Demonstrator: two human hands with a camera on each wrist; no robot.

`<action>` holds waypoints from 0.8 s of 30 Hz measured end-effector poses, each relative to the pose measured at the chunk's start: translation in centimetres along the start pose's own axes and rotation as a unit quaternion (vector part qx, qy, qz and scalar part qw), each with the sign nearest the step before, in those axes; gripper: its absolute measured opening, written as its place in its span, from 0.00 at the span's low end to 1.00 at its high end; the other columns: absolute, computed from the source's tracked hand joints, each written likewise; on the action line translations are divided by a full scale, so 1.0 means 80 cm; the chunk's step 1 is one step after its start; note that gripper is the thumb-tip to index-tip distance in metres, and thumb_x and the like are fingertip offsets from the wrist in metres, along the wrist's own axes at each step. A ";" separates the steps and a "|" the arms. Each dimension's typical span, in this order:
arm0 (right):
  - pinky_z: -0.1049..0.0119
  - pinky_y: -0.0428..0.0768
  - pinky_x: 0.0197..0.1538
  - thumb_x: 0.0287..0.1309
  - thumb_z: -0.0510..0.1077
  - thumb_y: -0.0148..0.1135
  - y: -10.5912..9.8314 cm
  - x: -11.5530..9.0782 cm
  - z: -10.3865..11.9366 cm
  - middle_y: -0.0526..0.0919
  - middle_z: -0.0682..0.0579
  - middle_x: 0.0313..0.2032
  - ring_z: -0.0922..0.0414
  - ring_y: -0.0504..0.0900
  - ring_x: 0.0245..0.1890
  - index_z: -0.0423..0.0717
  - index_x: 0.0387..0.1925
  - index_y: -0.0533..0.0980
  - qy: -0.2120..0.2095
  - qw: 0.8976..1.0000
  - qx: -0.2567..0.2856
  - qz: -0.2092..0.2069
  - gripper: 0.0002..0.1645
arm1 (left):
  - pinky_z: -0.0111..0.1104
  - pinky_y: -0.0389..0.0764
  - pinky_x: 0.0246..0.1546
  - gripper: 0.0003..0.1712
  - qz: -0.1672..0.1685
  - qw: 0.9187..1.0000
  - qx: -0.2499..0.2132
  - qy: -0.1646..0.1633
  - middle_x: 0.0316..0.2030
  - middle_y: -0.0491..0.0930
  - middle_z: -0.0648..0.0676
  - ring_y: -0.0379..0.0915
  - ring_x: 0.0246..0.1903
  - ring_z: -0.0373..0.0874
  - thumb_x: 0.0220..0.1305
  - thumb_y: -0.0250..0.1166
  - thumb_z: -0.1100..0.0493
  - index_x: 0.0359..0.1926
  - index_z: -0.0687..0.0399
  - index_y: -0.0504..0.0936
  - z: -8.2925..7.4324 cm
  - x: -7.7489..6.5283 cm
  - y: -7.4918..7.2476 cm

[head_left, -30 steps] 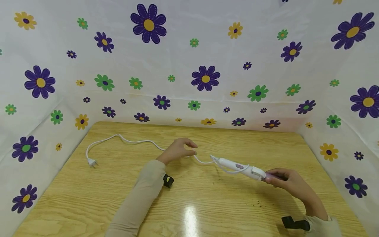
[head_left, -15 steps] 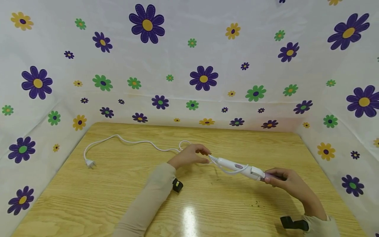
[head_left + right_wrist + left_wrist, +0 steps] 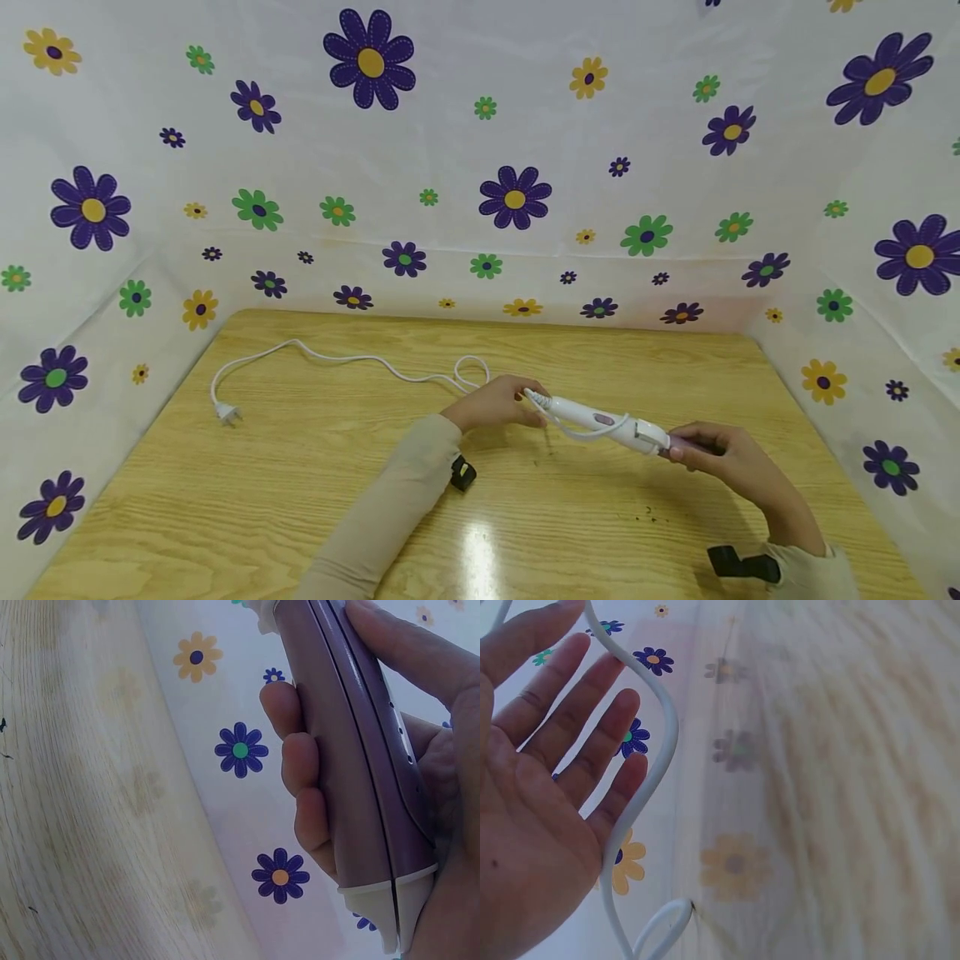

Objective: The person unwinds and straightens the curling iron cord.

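Note:
A white and purple hair straightener (image 3: 579, 414) is held above the table, tilted, its cord end toward the left. My right hand (image 3: 726, 458) grips its purple end; in the right wrist view the fingers curl round the purple body (image 3: 337, 750). My left hand (image 3: 491, 403) is at the cord end, thumb and fingertips apart. The white cord (image 3: 667, 712) runs past its loosely spread fingers in the left wrist view. One stretch of cord loops along the handle. Whether the left fingers touch the straightener is unclear.
The cord trails left over the wooden table (image 3: 300, 467), with a small loop behind the left hand, to a two-pin plug (image 3: 228, 413). Flower-printed white sheeting (image 3: 420, 150) rises at the back and both sides. Small dark specks (image 3: 651, 515) lie near the right hand.
My left hand has moved right along the cord to the straightener's cord end. A cord loop now shows behind it. The right hand and straightener have hardly moved.

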State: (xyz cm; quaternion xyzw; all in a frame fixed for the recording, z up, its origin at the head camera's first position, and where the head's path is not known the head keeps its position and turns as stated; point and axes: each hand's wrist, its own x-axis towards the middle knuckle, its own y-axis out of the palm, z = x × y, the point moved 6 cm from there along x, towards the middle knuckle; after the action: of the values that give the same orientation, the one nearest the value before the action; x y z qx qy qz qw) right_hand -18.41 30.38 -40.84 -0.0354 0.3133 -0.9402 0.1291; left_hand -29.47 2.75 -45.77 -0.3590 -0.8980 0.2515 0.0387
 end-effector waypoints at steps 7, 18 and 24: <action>0.67 0.78 0.32 0.65 0.38 0.58 0.001 0.001 -0.002 0.82 0.67 0.32 0.64 0.77 0.28 0.31 0.49 0.77 -0.008 1.000 0.001 0.001 0.15 | 0.30 0.70 0.42 0.21 0.010 1.000 0.006 0.009 0.46 0.81 0.48 0.70 0.41 0.38 0.56 0.72 0.54 0.51 0.49 0.82 -0.003 0.001 0.004; 0.66 0.79 0.32 0.66 0.38 0.57 0.002 0.000 -0.003 0.83 0.67 0.33 0.60 0.79 0.30 0.29 0.50 0.76 -0.007 1.000 0.016 0.024 0.17 | 0.31 0.69 0.40 0.09 0.016 1.000 0.011 0.021 0.40 0.79 0.47 0.68 0.39 0.39 0.60 0.68 0.53 0.41 0.48 0.85 0.010 -0.005 -0.008; 0.66 0.79 0.34 0.66 0.40 0.57 0.005 0.001 -0.004 0.83 0.66 0.34 0.61 0.79 0.30 0.32 0.48 0.77 0.003 0.999 0.012 0.045 0.16 | 0.32 0.71 0.45 0.07 -0.025 0.998 0.005 0.054 0.41 0.84 0.49 0.72 0.40 0.38 0.64 0.65 0.57 0.41 0.51 0.86 0.003 -0.007 -0.030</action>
State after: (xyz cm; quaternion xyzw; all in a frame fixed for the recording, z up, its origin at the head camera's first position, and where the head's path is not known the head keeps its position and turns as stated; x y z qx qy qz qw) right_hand -18.42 30.24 -41.39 -0.0170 0.3039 -0.9372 0.1705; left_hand -30.60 0.81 -44.76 -0.3495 -0.9020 0.2350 0.0950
